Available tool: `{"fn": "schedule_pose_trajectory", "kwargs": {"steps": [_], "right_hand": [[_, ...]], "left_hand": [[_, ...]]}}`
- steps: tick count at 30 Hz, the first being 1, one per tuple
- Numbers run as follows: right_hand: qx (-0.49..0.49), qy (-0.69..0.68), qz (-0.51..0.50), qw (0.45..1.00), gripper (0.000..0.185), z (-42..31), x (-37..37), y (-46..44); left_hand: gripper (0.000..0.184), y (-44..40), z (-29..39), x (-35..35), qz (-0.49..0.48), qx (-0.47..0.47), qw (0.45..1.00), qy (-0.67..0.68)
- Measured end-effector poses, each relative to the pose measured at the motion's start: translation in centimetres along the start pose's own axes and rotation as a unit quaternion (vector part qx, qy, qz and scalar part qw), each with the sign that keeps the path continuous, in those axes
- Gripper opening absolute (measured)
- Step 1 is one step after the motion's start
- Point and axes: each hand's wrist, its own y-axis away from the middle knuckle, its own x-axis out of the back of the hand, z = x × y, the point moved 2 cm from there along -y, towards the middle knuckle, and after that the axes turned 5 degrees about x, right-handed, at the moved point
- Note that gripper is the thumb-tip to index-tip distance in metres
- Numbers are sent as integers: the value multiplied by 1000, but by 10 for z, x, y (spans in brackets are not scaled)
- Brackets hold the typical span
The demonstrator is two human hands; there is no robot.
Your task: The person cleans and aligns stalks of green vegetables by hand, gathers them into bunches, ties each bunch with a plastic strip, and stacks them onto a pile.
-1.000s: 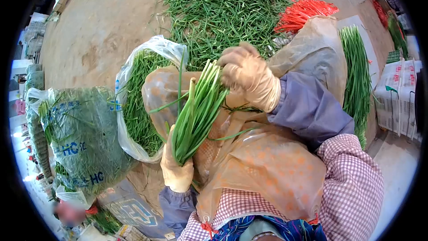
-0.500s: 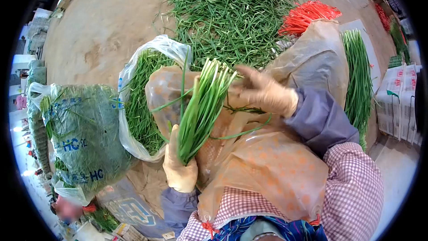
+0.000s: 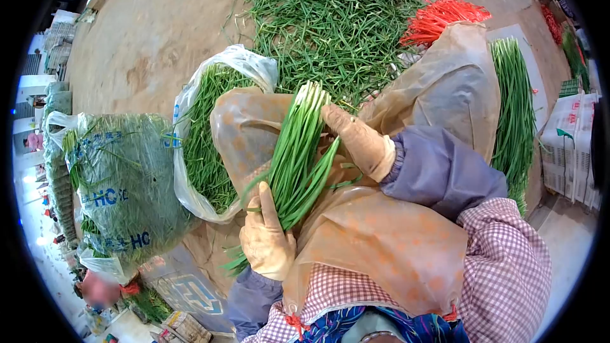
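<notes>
A bunch of garlic chives (image 3: 297, 146) lies slantwise above my lap, its white stem ends up and its green leaves toward me. My gloved left hand (image 3: 267, 235) is closed round the leafy lower part, and some leaf tips stick out below it. At the upper right, my gloved right hand (image 3: 359, 140) grips the bunch just under the white ends; its fingertips are partly hidden behind the stems. A few leaves splay out to the right of the bunch. A translucent, orange-spotted plastic apron (image 3: 381, 235) covers my lap and knees.
A large heap of loose chives (image 3: 330, 25) lies on the ground ahead. Red ties (image 3: 445, 18) sit beside my right knee, near a long row of chives (image 3: 511, 108). On the left stand an open plastic bag (image 3: 190, 171) of chives and a filled, printed bag (image 3: 127, 184).
My right hand has moved left and down onto the upper bunch, from apart beside it. My left hand has shifted slightly right, and the leaves now spread more to the right.
</notes>
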Motion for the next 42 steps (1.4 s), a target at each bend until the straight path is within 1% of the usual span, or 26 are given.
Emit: {"fn": "schedule_pose_trajectory", "kwargs": {"steps": [2, 3, 5, 8, 9, 12, 13, 16, 17, 19, 22, 23, 24, 25, 26, 27, 28, 30, 32, 33, 35, 36, 38, 39, 41, 42], "right_hand": [[-14, -28, 50, 998, 52, 21, 13, -11], [-10, -74, 49, 996, 53, 19, 10, -15], [-33, -173, 82, 981, 56, 11, 1, -13], [-37, -234, 59, 970, 54, 25, 12, -29], [-58, -247, 72, 965, 53, 26, 12, -30], [-28, -210, 52, 976, 51, 20, 2, -30], [31, -215, 70, 974, 45, 10, -9, -33], [-56, -237, 1, 970, 50, 21, -1, -45], [-53, -282, -18, 958, 46, 24, 3, -51], [-49, -311, -16, 949, 42, 22, 1, -53], [-54, -339, -30, 939, 39, 12, -1, -49], [-56, -339, -37, 938, 38, 12, 1, -48], [-57, -339, -45, 938, 38, 9, -1, -48], [-40, -315, -10, 948, 35, 3, -5, -42], [-39, -313, -6, 949, 37, 5, -4, -40], [-38, -311, -3, 950, 38, 7, -3, -39], [-36, -308, 1, 951, 40, 8, -2, -38], [-33, -297, 0, 954, 37, 5, -4, -36], [-9, -263, 19, 965, 38, 4, -4, -34], [-19, -270, 20, 962, 37, 3, -5, -32], [-41, -284, 21, 958, 37, -1, -6, -28], [-42, -275, 14, 961, 40, -1, -7, -26], [-46, -254, 1, 966, 47, 0, -9, -22], [-61, -268, -8, 961, 50, -6, -12, -19], [-61, -283, -35, 956, 52, -3, -12, -16], [-61, -291, -48, 953, 54, -2, -12, -15]], "left_hand": [[106, -1, 0, 2, -9, 8, 1000, 18], [106, -1, 0, 2, -13, 13, 999, 26], [106, 2, -2, 1, -26, 20, 999, 23], [103, 3, -1, 1, -30, 15, 999, 14], [102, 3, -1, 1, -28, 11, 999, 9], [97, 9, -10, -11, 52, -72, 996, -2], [96, 8, -13, -18, 68, -67, 995, -36], [99, 12, -10, -19, 71, -71, 993, -57], [100, 11, -9, -16, 49, -61, 996, -35], [102, 10, -5, -6, 4, -42, 999, 8], [107, 9, -12, 7, 7, -75, 990, 117], [107, 15, -29, -4, -24, -69, 974, 216], [106, 10, -22, 17, -52, -37, 974, 218], [104, 10, -27, 18, -49, -17, 936, 349], [103, 10, -33, 18, -44, 4, 879, 474], [100, 10, -36, 22, -28, 53, 831, 553], [96, 6, -41, 29, 4, 53, 835, 548], [95, -9, -35, 44, 83, 84, 763, 636], [89, -29, -43, 56, 99, 46, 734, 670], [85, -40, -50, 63, 107, 27, 719, 686], [69, -67, -56, 81, 44, 1, 591, 805], [62, -82, -60, 88, 12, -12, 519, 855], [47, -113, -75, 93, -22, -43, 533, 845], [41, -130, -77, 94, -38, -57, 540, 839], [34, -174, -59, 106, -33, -42, 525, 849], [35, -198, -56, 108, -23, -58, 543, 838]]}}
